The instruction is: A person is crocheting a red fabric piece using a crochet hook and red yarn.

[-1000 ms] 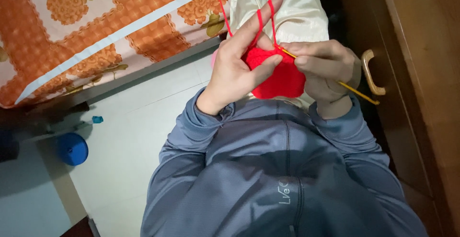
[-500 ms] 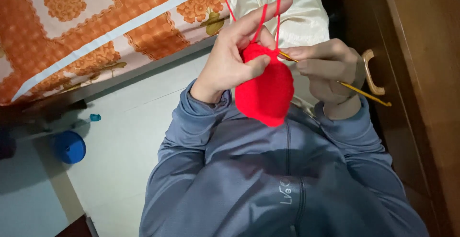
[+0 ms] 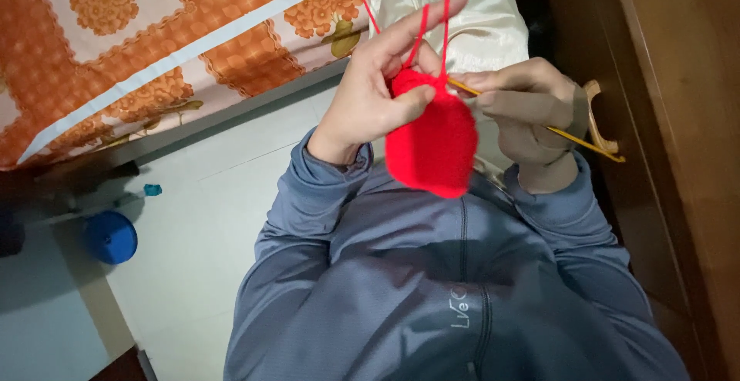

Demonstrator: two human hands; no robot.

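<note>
Holding a small red crochet piece (image 3: pixel 432 138) in the middle of the frame, the left hand (image 3: pixel 378 92) pinches its upper edge between the thumb and the bent fingers. The index finger is stretched out toward the upper right, and two strands of red yarn (image 3: pixel 433 30) go up from the piece over this finger. One more strand runs on to the top edge of the frame. The piece is bright red, rounded like a little pouch, with a dense and even texture, and its lower part hangs free over the grey-blue sleeve (image 3: pixel 324 204). The right hand (image 3: pixel 532 111), just right of the piece, has its fingers closed around a thin yellow hook (image 3: pixel 574 136); the hook tip goes into the top of the piece and its end points to the right edge. In the upper left lies an orange flowered bedcover (image 3: pixel 139 50). A blue round thing (image 3: pixel 110 236) lies on the pale floor (image 3: pixel 193 219) at the lower left. Dark wooden furniture (image 3: pixel 671 119) fills the right side.
</note>
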